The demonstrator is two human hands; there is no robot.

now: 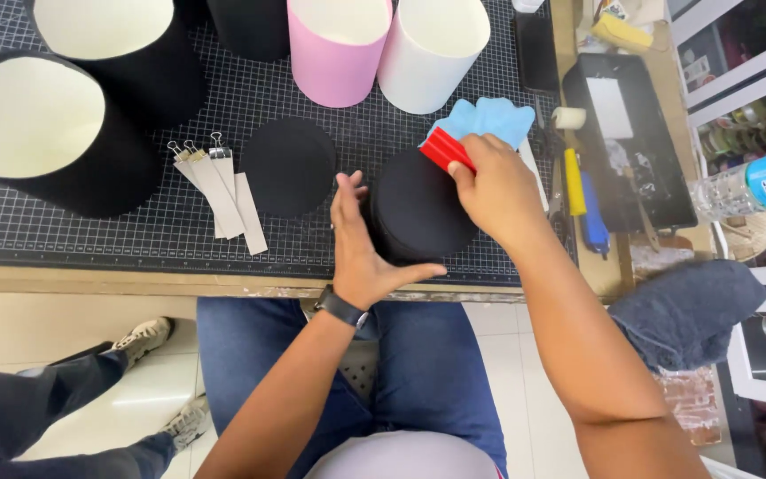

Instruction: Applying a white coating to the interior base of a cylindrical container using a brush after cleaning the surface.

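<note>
A round black lid [418, 208] lies on the black gridded cutting mat [135, 222] near the table's front edge. My left hand [361, 239] cups its left side, thumb running under its near rim. My right hand [494, 182] grips a red flat scraper [445, 148] and presses it on the lid's far right edge. A light blue cloth [485, 120] lies just behind the scraper. A second black disc [288, 166] sits flat to the left of the lid.
Black cylinders [55, 133], a pink cylinder [337, 49] and a white cylinder [432, 49] stand at the back. Paper strips with binder clips [214, 182] lie left. A black tray [627, 133], yellow and blue tools [582, 200] and a water bottle [755, 182] are right. Another person's legs [64, 390] are lower left.
</note>
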